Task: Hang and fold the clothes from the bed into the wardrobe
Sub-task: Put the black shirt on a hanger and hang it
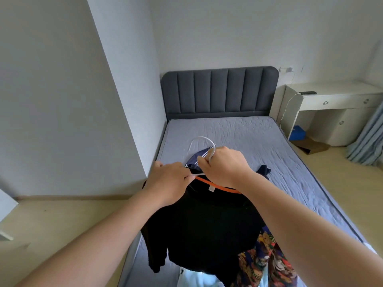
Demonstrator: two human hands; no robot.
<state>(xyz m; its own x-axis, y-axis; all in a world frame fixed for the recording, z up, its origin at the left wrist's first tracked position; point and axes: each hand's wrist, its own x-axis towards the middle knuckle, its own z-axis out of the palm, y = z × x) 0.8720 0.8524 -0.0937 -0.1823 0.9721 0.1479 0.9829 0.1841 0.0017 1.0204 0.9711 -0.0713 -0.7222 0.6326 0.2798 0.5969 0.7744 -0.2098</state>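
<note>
Two bare forearms reach in from the bottom corners, and both are busy over the foot of the bed (248,137). The right hand (223,166) has its fingers (204,162) curled round the neck of the white hanger (202,137), just under the hook, which sticks up and away from us. That grip looks like the anchor, keeping the frame steady. The left hand (167,181) pinches the hanger's thin arm right at the neckline of the black top (207,228), thumb and fingers (187,177) clamped together on it. My read: the arm is being fed in through the collar, shoulder by shoulder.

The black top lies spread on the mattress, collar towards the headboard (219,92), body and one sleeve trailing back to us. It is soft, dark and limp, with a bright orange trim (217,187) round the neck and a small pale label inside.

Beyond the hands a navy garment (199,156) with white stripes is bunched on the sheet. Nearer us, a busy patterned garment (263,262) and a pale blue garment (196,280) wait their turn. No wardrobe shows that I can be sure of.
</note>
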